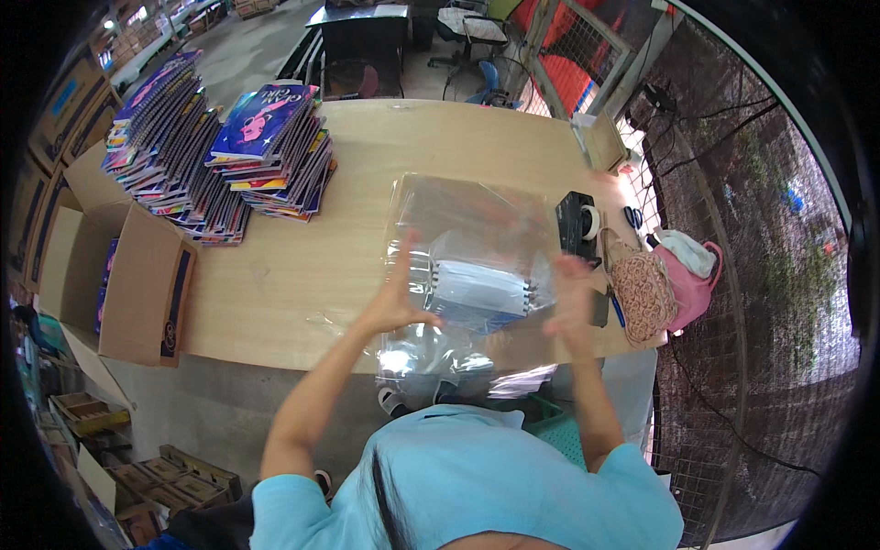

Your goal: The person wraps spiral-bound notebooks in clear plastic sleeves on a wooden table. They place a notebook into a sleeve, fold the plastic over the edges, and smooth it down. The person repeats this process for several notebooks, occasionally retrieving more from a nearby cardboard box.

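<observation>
A block of stacked notebooks (480, 286), white page edges and dark spiral ends showing, lies before me on a sheet of clear plastic film (467, 206). Some film appears to cover the block, and its near part hangs past the table edge. Left of the block is my left hand (396, 301), thumb and fingers spread, holding nothing I can see. On the other side, my right hand (573, 298) is blurred by motion, its thumb standing apart from the fingers. Whether either hand touches the film is unclear.
Two tall piles of spiral notebooks (266, 128) stand at the table's far left, beside an open cardboard box (147, 284). Along the right edge are a black tape dispenser (576, 225), scissors (632, 217), a woven bag (642, 289) and a pink bag (689, 293).
</observation>
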Tool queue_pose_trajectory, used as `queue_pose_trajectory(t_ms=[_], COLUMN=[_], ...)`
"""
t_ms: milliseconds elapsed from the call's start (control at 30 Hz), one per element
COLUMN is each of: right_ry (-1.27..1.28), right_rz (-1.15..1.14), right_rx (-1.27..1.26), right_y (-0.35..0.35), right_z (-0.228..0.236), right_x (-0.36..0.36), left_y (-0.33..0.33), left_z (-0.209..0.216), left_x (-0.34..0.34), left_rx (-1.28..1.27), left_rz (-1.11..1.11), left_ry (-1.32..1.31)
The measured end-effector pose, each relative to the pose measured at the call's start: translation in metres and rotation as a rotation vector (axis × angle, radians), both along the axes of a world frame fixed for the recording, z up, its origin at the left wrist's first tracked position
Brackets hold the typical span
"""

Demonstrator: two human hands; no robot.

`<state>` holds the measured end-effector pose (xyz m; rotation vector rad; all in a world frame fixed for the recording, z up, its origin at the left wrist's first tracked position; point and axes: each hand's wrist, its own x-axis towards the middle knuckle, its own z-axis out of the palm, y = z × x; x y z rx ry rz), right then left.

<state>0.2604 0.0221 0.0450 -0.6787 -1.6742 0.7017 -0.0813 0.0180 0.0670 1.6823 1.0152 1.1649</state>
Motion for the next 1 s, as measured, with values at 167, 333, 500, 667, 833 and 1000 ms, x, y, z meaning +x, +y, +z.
queue_pose_trajectory(t_ms=[167,333,500,667,833,1000], right_ry=[0.269,0.090,-1.161,-0.635,-1.103,-1.069], right_rz=[0.060,-0.020,-0.371,-0.279,-0.312,0.107], right_rx=[-0.630,-0.299,0.373,0.097,0.040,0.196], right_y=[-0.016,-0.017,-0.034,-0.016,0.035,0.019], right_z=[-0.109,-0.038,0.127,0.165,0.123,0.228], right_x=[-0.042,-0.056,-0.073,-0.051,-0.058,-0.040], left_y=[-0.004,-0.025,-0.044,-0.051,-0.047,-0.029], left_z=[-0.065,-0.059,-0.060,-0.038,-0.029,0.006], left_x=[0.043,0.056,0.082,0.061,0.056,0.016], left_rx=[-0.293,-0.137,0.140,0.282,0.265,0.432], left_rz=[-0.152,0.118,0.506,0.409,0.256,-0.067], left_ry=[-0.233,-0.311,-0.309,0.163,0.163,0.613])
